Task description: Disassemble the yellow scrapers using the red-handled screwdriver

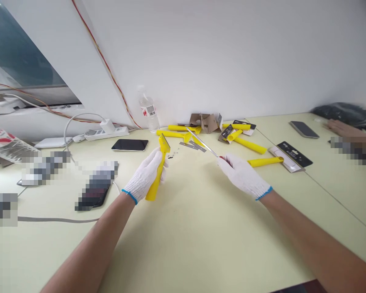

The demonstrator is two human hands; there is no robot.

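My left hand (146,173), in a white knit glove with a blue cuff, is closed around the handle of a yellow scraper (154,188). The scraper is tilted, its head up and its handle end low. My right hand (242,175), gloved alike, grips a screwdriver (203,143) whose long metal shaft points up and left; only a bit of its red handle shows. Beyond the hands several thin metal blades (192,146) and tiny dark screws or bits (171,155) lie on the table. Another yellow scraper (175,135) rests behind them.
Further yellow handles (250,144) and packaging cards (293,154) lie at right, near a torn cardboard box (205,122). A water bottle (149,112) stands against the wall. Phones (130,145), a power strip (110,133) and cables are at left. Another person's hand (344,129) rests far right.
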